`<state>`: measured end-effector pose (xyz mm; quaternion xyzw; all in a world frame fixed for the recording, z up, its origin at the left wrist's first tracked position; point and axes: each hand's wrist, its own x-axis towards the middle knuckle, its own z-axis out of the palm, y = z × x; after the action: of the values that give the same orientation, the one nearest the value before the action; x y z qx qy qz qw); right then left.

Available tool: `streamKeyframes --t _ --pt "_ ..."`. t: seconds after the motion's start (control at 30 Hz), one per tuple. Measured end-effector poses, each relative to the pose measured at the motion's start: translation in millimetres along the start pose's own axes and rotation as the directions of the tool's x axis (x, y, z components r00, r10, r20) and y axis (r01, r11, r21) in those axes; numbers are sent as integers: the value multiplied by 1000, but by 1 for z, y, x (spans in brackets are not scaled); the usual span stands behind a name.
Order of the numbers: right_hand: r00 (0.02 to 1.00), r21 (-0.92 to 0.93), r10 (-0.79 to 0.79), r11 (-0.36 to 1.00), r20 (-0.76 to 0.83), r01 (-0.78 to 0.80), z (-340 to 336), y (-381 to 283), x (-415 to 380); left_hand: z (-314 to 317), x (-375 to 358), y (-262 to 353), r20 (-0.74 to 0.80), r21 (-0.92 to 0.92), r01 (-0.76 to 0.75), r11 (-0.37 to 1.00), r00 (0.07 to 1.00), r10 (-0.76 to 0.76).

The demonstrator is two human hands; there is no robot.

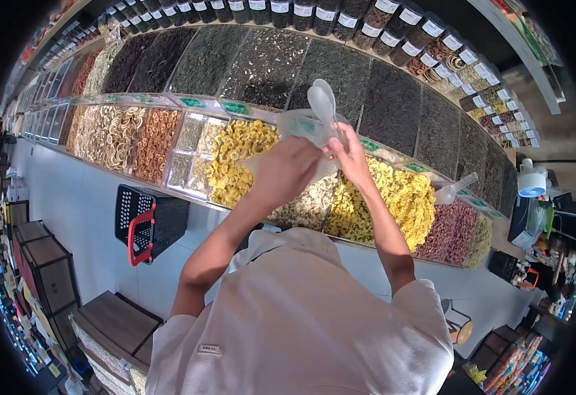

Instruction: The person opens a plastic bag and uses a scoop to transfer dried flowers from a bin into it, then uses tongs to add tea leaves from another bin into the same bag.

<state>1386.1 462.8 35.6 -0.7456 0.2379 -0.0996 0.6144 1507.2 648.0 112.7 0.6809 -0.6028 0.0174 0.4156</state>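
My right hand [348,157] is closed around the handle of a clear plastic scoop [322,102], its bowl pointing up and away from me. My left hand [289,164], slightly blurred, is beside it with the fingers curled against a thin clear plastic bag [298,123]. Part of the bag shows above the knuckles and part to the left of the wrist. Both hands are over bins of dried goods: yellow dried flowers [238,141] to the left, pale dried slices [307,203] below, and more yellow flowers [386,197] to the right. The left fingertips are partly hidden.
A second clear scoop [455,189] rests by the dark red dried buds [449,230]. Dark tea leaves [330,69] fill the back bins, with labelled jars [324,16] behind. A black shopping basket [153,220] with a red handle is on the left.
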Motion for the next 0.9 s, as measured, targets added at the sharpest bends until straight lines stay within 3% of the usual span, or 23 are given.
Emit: streamKeyframes --t 0.03,0.07,0.1,0.13,0.2,0.23,0.27,0.3,0.33,0.37,0.4,0.47,0.57,0.67,0.8,0.87,0.9 --pt "994 -19 -91 996 -60 90 2 5 5 12 4 -1 -4 3 4 1000 1000 -4" --pt "976 -42 -182 983 -117 178 4 11 10 28 7 -8 100 -16 -50 999 994 52" --pt "972 -51 -200 979 -125 195 4 20 15 40 8 -18 203 -41 -103 994 973 110" --pt "972 -52 -202 979 -124 197 6 16 14 46 8 -27 201 -39 -104 994 973 110" --pt "998 164 -12 986 -64 22 7 6 11 59 11 -45 467 111 72 991 877 -116" --pt "985 175 173 970 -18 -167 6 4 10 61 7 -57 514 231 6 973 848 -127" --pt "985 175 174 970 -20 -168 7 13 11 66 -1 -74 515 229 5 973 848 -126" --pt "995 -110 58 992 -80 -67 10 28 14 72 -9 -93 557 372 8 928 798 -230" --pt "992 -390 -69 920 -104 23 12 27 14 71 -13 -101 580 505 -3 863 742 -336" --pt "993 -526 -112 847 -29 80 11 26 11 71 -17 -107 582 503 -7 864 742 -332" --pt "993 -526 -112 847 -33 78 11 28 8 69 -20 -108 568 570 -24 821 734 -373" --pt "954 -613 -299 750 21 249 13 34 5 67 -25 -111 549 635 -39 771 725 -416" --pt "980 -611 -199 777 -8 153 11 34 5 75 -31 -122 506 681 -92 726 776 -376" --pt "949 -617 -296 769 -111 168 15 57 1 82 -35 -129 571 648 -53 760 694 -438" --pt "961 -554 -201 830 -190 64 28 32 -12 88 -41 -129 540 577 -25 816 762 -358" --pt "902 -300 -387 898 -193 321 45 21 -6 89 -39 -123 500 541 17 841 797 -339" --pt "943 -195 -275 951 -188 239 52 17 -3 89 -36 -118 478 536 64 842 799 -364"
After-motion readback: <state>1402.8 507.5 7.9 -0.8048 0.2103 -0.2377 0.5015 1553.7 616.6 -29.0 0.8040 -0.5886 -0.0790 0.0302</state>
